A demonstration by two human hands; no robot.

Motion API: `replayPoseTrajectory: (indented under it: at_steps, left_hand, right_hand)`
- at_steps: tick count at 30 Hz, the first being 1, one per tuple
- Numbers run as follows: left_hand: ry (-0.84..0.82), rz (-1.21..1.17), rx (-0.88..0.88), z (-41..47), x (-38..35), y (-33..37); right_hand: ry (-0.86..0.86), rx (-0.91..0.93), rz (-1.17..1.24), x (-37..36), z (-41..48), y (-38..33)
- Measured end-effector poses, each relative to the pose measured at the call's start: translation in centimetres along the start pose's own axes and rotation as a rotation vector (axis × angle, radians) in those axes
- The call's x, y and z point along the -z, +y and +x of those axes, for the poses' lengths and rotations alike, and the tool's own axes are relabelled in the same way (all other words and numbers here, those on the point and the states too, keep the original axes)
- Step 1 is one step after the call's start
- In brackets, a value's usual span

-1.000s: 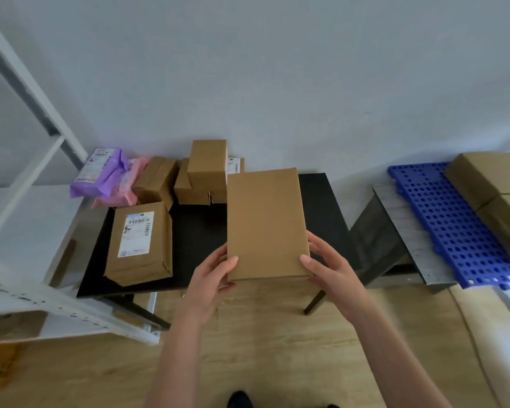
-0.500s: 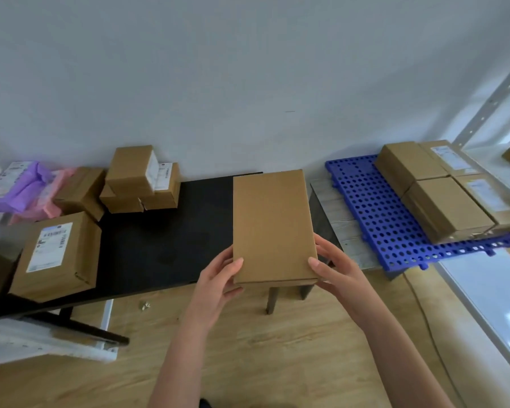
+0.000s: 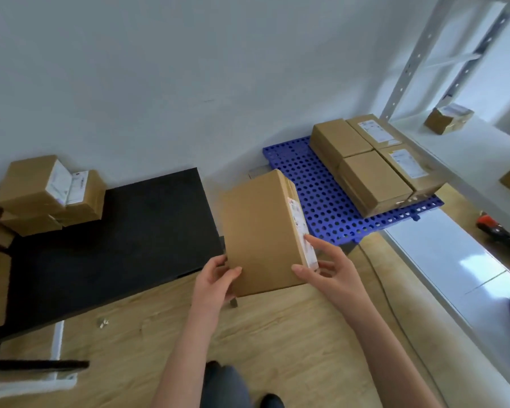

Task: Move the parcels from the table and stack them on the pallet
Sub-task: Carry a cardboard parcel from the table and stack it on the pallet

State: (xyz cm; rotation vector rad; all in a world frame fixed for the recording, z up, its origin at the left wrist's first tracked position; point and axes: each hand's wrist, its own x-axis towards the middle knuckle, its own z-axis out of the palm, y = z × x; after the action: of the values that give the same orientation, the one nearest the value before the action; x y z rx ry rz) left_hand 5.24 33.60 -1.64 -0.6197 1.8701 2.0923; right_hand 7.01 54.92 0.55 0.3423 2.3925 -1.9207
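Parcel (image 3: 259, 231), a flat rectangular brown cardboard box with smooth matte faces, is hanging in the air between both grips, tilted, with its long side pointing away from the person. Left grip (image 3: 215, 278) is pinching the near left corner, thumb lying on the broad face and fingers curling behind the edge. Right grip (image 3: 333, 269) is clamping the near right corner, thumb on the broad face and index finger stretching along the narrow side, where a white label (image 3: 301, 231) is sticking.

Pallet (image 3: 315, 195), blue moulded plastic with a grid of round holes, is lying just beyond the right grip. Four boxes (image 3: 374, 163) of the same brown card are sitting on it, packed two by two further right, two showing white labels on top.

Tabletop (image 3: 115, 237), flat matte black, is spreading left of the left grip. Small boxes (image 3: 47, 189) are sitting stacked on it, well apart from that grip. Shelf rack (image 3: 454, 142), white perforated metal, is standing right of the right grip. Floor (image 3: 277, 334), pale wood grain, is showing below both grips.
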Motion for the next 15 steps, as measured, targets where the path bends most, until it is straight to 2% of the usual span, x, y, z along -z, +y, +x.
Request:
replayPoseTrajectory:
  at_steps: [7, 15]
  left_hand:
    - [-0.059, 0.106, -0.033, 4.3, -3.0, 1.4]
    - [-0.135, 0.163, -0.061, 12.9, -6.7, 5.7]
  right_hand:
    - [0.07, 0.008, -0.029, 2.2, 3.4, 0.7]
    - [0.105, 0.018, -0.075, 3.7, 11.7, -0.4]
